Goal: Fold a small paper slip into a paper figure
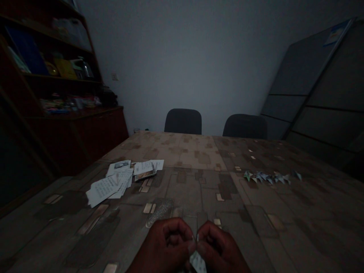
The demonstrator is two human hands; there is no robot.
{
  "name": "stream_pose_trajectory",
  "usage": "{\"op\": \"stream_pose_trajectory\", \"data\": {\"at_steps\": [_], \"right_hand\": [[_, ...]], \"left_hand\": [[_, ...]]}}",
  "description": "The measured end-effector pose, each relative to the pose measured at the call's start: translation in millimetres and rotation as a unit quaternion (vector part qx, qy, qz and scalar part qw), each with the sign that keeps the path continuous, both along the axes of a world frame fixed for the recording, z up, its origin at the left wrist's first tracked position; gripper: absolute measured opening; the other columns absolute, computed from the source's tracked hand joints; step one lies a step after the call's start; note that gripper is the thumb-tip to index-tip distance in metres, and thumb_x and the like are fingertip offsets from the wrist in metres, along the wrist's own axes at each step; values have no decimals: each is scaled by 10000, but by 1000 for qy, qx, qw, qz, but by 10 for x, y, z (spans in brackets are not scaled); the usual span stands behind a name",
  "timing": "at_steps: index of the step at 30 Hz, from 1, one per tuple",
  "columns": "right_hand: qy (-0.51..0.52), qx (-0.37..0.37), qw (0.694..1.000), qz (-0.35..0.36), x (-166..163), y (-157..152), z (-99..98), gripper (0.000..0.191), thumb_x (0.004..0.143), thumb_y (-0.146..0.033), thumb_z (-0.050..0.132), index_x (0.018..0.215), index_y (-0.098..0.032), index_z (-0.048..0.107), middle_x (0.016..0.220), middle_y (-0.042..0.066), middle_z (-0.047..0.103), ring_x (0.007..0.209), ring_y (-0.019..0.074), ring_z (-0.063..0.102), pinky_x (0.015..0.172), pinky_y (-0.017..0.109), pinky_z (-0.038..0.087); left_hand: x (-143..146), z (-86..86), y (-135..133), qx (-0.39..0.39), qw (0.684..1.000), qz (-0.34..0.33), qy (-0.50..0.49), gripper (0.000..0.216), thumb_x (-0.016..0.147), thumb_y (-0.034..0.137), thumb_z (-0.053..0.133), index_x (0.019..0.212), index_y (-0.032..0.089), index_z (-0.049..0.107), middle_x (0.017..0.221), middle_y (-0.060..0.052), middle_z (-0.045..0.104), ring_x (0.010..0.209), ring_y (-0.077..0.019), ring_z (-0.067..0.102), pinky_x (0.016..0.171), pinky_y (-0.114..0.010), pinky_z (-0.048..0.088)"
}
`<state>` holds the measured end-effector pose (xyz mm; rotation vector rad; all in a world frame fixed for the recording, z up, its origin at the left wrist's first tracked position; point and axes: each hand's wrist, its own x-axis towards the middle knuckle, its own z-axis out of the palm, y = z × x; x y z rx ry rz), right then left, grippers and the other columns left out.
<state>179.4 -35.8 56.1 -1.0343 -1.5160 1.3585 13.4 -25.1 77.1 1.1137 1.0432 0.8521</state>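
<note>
Close to the bottom edge, my left hand (172, 244) and my right hand (217, 246) meet with their fingertips pinched together. Between them is a small piece of folded printed paper (198, 262), pale with markings, its lower part running out of view. Both thumbs and index fingers press on its top edges. The fingers cover much of the paper, so its full shape is hidden. Over on the right of the table stands a row of several small folded paper figures (267, 177), with one (297, 175) a little apart at the row's right end.
A spread pile of printed paper cards (109, 185) lies on the left of the patterned tablecloth (182, 197). Two dark chairs (183, 121) stand beyond the far edge. Filled shelves (62, 77) rise at the left, and a grey panelled cabinet (295, 76) at the right. The room is dim.
</note>
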Motion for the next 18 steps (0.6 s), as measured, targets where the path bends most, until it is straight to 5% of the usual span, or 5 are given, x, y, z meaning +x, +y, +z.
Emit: {"op": "stream_pose_trajectory", "data": {"at_steps": [10, 18], "right_hand": [[13, -28, 999, -16, 28, 20, -6, 598, 786, -786, 571, 767, -192, 496, 639, -51, 387, 599, 126, 337, 576, 233, 277], [-30, 28, 999, -31, 26, -3, -45, 589, 830, -779, 506, 754, -195, 528, 623, -44, 397, 575, 130, 356, 550, 234, 265]], "left_hand": [[12, 111, -25, 8, 999, 2, 32, 305, 700, 460, 710, 698, 161, 652, 510, 38, 546, 492, -120, 480, 507, -233, 322], [27, 156, -14, 31, 996, 11, 83, 157, 624, 275, 696, 628, 162, 587, 537, 65, 456, 520, -94, 365, 518, -217, 271]]}}
